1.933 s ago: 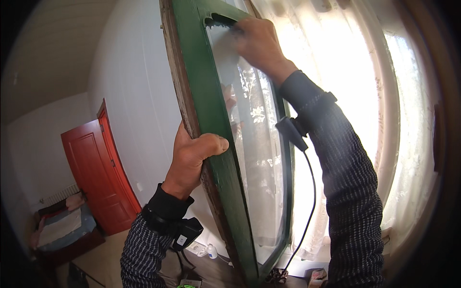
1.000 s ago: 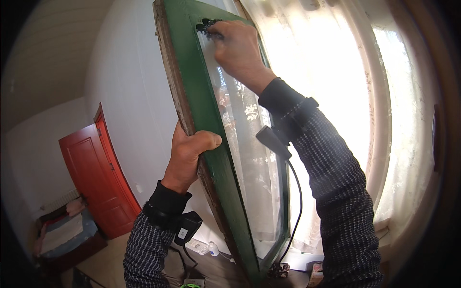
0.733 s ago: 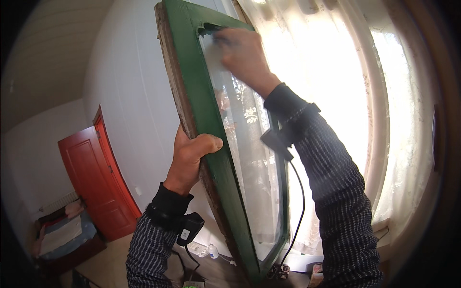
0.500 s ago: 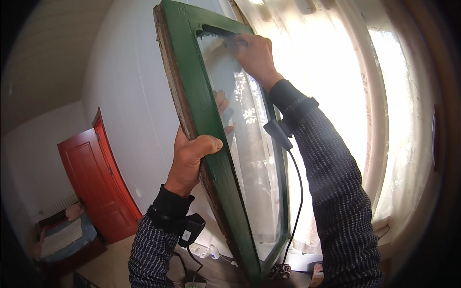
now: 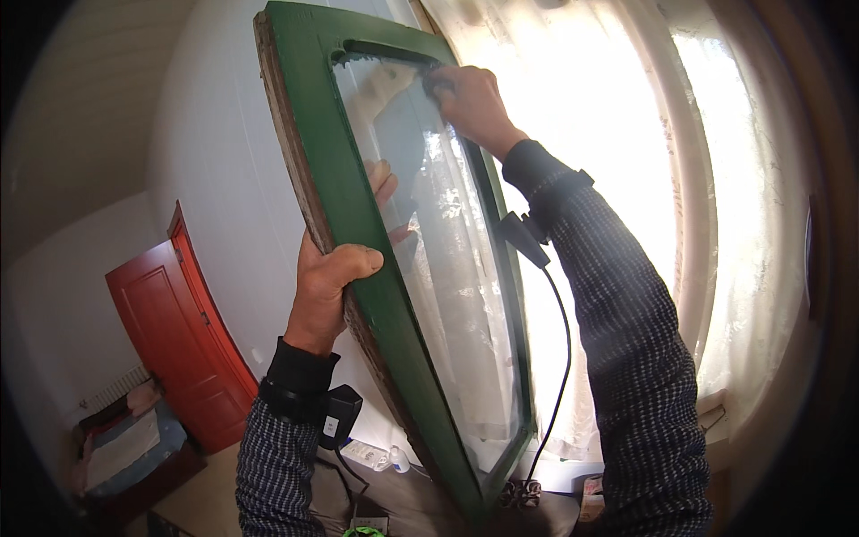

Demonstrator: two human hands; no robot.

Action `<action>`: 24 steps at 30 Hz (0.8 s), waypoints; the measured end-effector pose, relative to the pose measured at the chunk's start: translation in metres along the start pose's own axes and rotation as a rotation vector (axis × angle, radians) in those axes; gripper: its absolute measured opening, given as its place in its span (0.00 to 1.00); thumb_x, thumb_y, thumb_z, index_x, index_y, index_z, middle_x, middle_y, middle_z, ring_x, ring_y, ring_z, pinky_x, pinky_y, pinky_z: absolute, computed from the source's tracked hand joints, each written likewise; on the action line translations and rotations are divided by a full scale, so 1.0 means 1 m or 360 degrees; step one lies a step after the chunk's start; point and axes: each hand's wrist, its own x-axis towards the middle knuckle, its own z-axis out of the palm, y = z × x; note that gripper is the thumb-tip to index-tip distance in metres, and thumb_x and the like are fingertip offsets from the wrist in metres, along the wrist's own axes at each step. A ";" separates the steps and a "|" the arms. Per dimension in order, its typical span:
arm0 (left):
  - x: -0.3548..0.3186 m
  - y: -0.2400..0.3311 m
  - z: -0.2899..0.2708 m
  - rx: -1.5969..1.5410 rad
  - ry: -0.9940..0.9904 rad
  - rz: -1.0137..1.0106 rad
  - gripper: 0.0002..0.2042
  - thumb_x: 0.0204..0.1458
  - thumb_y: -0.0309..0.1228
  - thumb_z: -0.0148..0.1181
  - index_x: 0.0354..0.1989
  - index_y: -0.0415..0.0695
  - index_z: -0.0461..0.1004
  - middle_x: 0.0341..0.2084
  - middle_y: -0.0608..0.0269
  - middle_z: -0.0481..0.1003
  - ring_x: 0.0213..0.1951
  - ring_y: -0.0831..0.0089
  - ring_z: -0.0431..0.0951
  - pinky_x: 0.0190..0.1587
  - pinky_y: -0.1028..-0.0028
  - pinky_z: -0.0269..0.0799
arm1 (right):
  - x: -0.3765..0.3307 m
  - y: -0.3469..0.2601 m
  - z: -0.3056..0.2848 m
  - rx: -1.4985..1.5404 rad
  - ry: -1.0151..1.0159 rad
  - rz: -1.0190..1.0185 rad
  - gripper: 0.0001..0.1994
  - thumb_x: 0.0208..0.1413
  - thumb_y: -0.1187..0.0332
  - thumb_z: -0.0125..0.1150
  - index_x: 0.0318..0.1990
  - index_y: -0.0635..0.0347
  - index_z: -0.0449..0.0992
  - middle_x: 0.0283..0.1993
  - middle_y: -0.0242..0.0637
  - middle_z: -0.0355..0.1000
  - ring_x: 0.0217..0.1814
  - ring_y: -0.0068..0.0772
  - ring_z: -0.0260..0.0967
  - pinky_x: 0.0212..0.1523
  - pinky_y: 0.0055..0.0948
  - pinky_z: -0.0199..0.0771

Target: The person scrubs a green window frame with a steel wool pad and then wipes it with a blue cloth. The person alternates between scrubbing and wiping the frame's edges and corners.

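Observation:
A green wooden window sash (image 5: 386, 313) stands tilted in front of me, its old outer edge bare and weathered. My left hand (image 5: 324, 291) is closed round that left edge, thumb on the green face and fingers behind it. Glass (image 5: 456, 286) fills the sash and mirrors the curtain and part of a hand. At the upper right corner of the pane, my right hand (image 5: 476, 103) is closed with its fingertips against the glass. Something small and dark shows at those fingertips; its kind cannot be made out.
A pale sheer curtain (image 5: 591, 224) hangs brightly lit at the right. Black devices are strapped to both wrists, and a cable (image 5: 564, 358) trails from the right one. Small bottles (image 5: 398, 459) stand below the sash. Far left are a red door (image 5: 183, 345) and a bed (image 5: 134, 447).
The sash has shifted left in view, together with my left hand. My right hand stays near the pane's upper right corner, a little lower.

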 end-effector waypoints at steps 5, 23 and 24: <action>0.002 0.001 0.002 -0.0019 -0.0017 -0.0010 0.51 0.45 0.32 0.58 0.84 0.38 0.48 0.82 0.38 0.53 0.83 0.43 0.53 0.76 0.37 0.65 | -0.014 -0.008 0.003 0.0174 0.0175 0.0371 0.17 0.54 0.75 0.69 0.52 0.68 0.85 0.49 0.56 0.84 0.52 0.59 0.82 0.62 0.47 0.78; 0.002 0.009 0.008 -0.0030 0.0029 -0.0103 0.51 0.43 0.27 0.55 0.83 0.35 0.47 0.81 0.39 0.55 0.83 0.44 0.52 0.77 0.41 0.63 | 0.017 -0.021 0.018 0.0289 0.0156 -0.0004 0.14 0.57 0.74 0.63 0.50 0.66 0.86 0.46 0.59 0.83 0.48 0.63 0.81 0.54 0.48 0.81; 0.003 0.009 0.009 -0.0044 0.0040 -0.0112 0.51 0.43 0.27 0.55 0.83 0.35 0.47 0.81 0.39 0.55 0.83 0.44 0.52 0.78 0.41 0.63 | 0.021 -0.020 0.021 0.0228 0.0229 0.0081 0.14 0.56 0.74 0.63 0.48 0.66 0.87 0.45 0.59 0.82 0.50 0.63 0.79 0.55 0.49 0.80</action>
